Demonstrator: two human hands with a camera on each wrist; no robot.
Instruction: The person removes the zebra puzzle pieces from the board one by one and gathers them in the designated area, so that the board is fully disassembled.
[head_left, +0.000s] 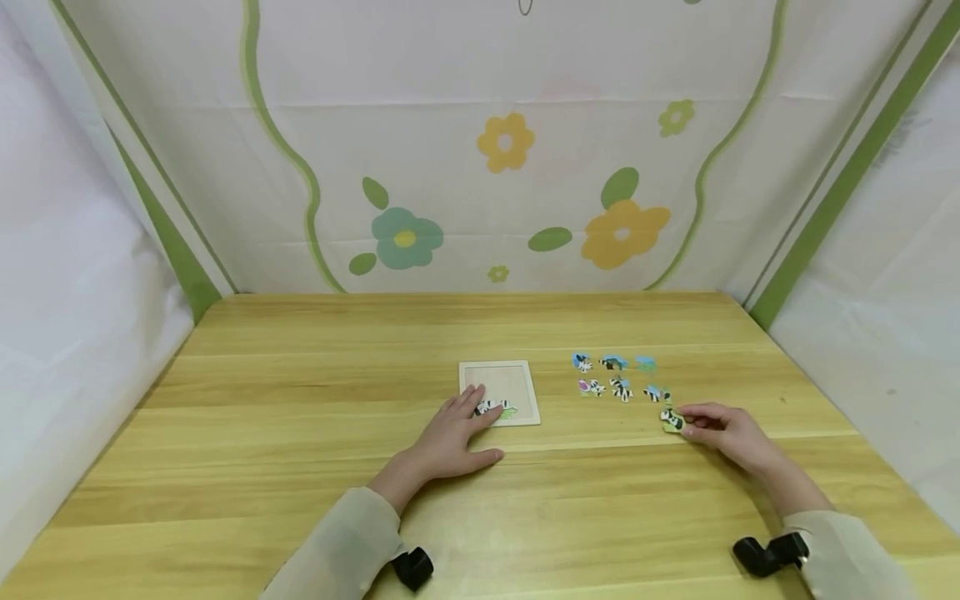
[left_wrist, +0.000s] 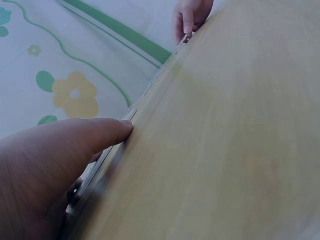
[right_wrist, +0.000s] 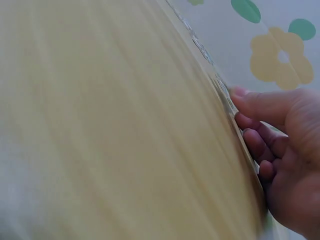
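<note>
A square wooden puzzle tray (head_left: 534,396) lies near the middle of the table in the head view. My left hand (head_left: 450,437) rests over its lower left side with fingers spread; a puzzle piece with black, white and green print (head_left: 507,410) shows inside the tray beside the fingers. Further right, my right hand (head_left: 727,433) pinches a puzzle piece (head_left: 672,420) with a black-and-white figure on green between thumb and fingers. In the right wrist view the right thumb (right_wrist: 260,106) and fingertips meet close to the tabletop; the piece itself is hard to make out there.
Several loose puzzle pieces, among them a zebra-striped one (head_left: 621,388), lie in two rows between tray and right hand. A small green piece (head_left: 667,397) is just above the pinched one. The wooden table (head_left: 300,400) ends at a flowered curtain (head_left: 450,150).
</note>
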